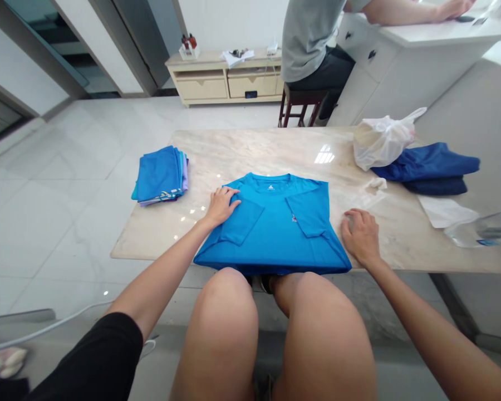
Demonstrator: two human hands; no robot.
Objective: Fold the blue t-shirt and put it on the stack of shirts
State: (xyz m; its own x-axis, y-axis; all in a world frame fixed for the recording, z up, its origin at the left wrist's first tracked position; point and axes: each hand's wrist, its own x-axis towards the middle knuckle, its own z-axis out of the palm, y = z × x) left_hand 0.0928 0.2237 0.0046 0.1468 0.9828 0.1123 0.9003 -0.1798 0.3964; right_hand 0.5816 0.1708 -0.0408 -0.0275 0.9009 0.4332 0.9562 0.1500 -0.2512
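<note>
A bright blue T-shirt (pixel 271 223) lies on the marble table with its back or front panel up and collar pointing away from me. Both short sleeves are turned inward over the body, and the hem hangs at the table's near edge. My left hand (pixel 223 206) rests on the shirt's left shoulder edge, fingers stretched out. To the right of the shirt, apart from it, my right hand (pixel 361 235) lies on the tabletop with fingers loosely bent and nothing visible in it.
A stack of folded clothes (pixel 159 174) sits at the table's (pixel 146 236) left. On the right are a white plastic bag (pixel 378 142), dark blue clothing (pixel 438 167), paper (pixel 446 211) and a clear plastic package (pixel 484 229). A person (pixel 307 42) sits on a stool beyond.
</note>
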